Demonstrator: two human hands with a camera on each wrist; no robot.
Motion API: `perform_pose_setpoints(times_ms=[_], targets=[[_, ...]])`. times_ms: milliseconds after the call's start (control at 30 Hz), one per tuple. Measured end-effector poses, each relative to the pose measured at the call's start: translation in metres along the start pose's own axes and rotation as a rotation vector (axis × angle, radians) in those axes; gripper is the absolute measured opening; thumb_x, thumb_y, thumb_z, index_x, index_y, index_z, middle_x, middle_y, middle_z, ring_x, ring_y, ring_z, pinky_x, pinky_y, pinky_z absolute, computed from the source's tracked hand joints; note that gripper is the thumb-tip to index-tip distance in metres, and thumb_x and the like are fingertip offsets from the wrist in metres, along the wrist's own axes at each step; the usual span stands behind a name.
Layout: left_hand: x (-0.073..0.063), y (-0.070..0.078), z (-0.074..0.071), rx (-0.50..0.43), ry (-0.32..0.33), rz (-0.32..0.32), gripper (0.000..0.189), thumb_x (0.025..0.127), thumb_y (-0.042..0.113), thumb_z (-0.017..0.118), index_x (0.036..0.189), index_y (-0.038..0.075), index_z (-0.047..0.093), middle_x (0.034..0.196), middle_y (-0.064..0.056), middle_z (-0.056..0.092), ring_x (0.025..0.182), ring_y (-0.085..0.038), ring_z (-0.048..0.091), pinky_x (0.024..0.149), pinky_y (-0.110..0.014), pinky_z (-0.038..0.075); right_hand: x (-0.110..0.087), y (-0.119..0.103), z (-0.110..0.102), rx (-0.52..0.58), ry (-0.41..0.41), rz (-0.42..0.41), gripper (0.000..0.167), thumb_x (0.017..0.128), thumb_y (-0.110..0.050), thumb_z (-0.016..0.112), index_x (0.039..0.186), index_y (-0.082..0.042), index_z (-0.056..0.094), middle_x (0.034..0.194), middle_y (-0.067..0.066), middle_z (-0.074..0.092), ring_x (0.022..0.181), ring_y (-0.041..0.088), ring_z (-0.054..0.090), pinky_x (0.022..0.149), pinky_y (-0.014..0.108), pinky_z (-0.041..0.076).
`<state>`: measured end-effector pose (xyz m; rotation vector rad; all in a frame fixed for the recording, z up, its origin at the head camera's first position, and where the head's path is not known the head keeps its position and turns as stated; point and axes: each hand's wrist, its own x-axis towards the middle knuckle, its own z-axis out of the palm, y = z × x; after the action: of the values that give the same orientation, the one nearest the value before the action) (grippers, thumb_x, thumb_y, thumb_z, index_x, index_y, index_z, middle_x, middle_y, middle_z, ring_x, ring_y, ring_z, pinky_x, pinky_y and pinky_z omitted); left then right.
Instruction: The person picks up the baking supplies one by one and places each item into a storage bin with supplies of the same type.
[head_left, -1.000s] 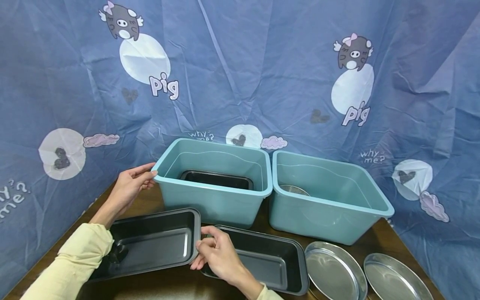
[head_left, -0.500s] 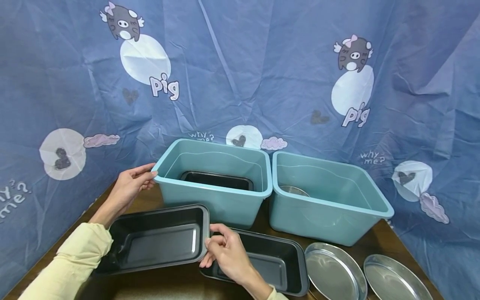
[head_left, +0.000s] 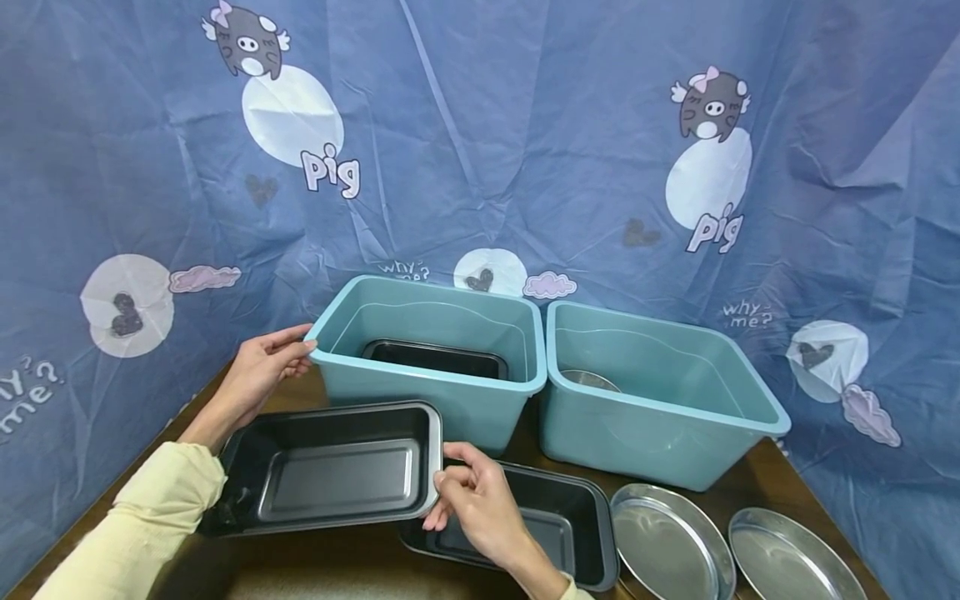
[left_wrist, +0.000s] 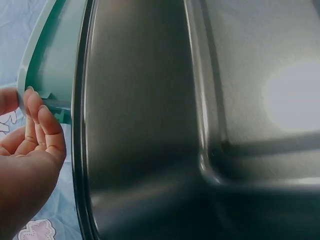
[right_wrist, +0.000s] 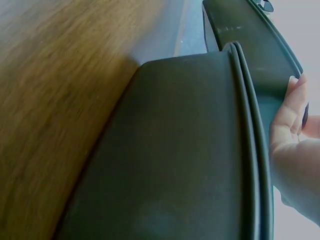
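My right hand (head_left: 483, 504) pinches the right end rim of a dark loaf pan (head_left: 341, 479), raised and tilted in front of the left blue-green bin (head_left: 423, 404). At that bin's front left corner, my left hand (head_left: 258, 375) pinches the rim between thumb and fingers. The left wrist view has the raised pan (left_wrist: 140, 110) filling most of it, beside the left hand (left_wrist: 35, 155). A second loaf pan (head_left: 551, 533) lies on the table, partly behind my right hand; its outer side shows large in the right wrist view. Another dark pan (head_left: 442, 360) sits inside the left bin.
A matching bin (head_left: 637, 437) stands close on the right, with part of a round metal tin (head_left: 590, 381) visible inside. Two shallow round tins (head_left: 671, 542) lie at the front right of the wooden table (head_left: 330, 567). A blue printed cloth (head_left: 510, 167) hangs behind.
My right hand has moved the loaf pan rightward and up, nearer the left bin's front. The left hand keeps its place on the bin's rim.
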<state>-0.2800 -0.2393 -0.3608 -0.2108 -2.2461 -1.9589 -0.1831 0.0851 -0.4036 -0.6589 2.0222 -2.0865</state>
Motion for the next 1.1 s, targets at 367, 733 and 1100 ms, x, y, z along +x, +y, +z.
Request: perform_pose_setpoints(times_ms=[367,733,1100], targets=[[0.000,0.002,-0.001,-0.006,-0.008,0.002,0.060,0.106,0.016,0.060,0.152,-0.014,0.037,0.087,0.008,0.064,0.077,-0.003,0.061,0.070,-0.018,0.054,-0.012,-0.004,-0.020,0.004,0.001,-0.046,0.036,0.101,0.003,0.052,0.133,0.020,0.048,0.088,0.040,0.065,0.057,0.009,0.067,0.056,0.021,0.055],[-0.001,0.001,-0.002,-0.013,-0.024,0.004,0.059,0.106,0.014,0.059,0.152,-0.015,0.036,0.087,0.009,0.064,0.077,-0.002,0.060,0.071,-0.018,0.054,-0.022,-0.007,-0.032,-0.018,0.035,-0.053,0.036,0.102,0.002,0.054,0.132,0.020,0.048,0.088,0.038,0.066,0.058,0.011,0.067,0.057,0.022,0.056],[0.001,0.002,-0.002,-0.026,-0.027,-0.007,0.059,0.106,0.014,0.059,0.152,-0.015,0.036,0.085,0.009,0.064,0.076,-0.002,0.060,0.070,-0.018,0.053,-0.028,-0.009,-0.045,-0.050,0.062,-0.078,0.035,0.103,0.001,0.055,0.132,0.020,0.049,0.086,0.036,0.066,0.059,0.013,0.067,0.058,0.024,0.056]])
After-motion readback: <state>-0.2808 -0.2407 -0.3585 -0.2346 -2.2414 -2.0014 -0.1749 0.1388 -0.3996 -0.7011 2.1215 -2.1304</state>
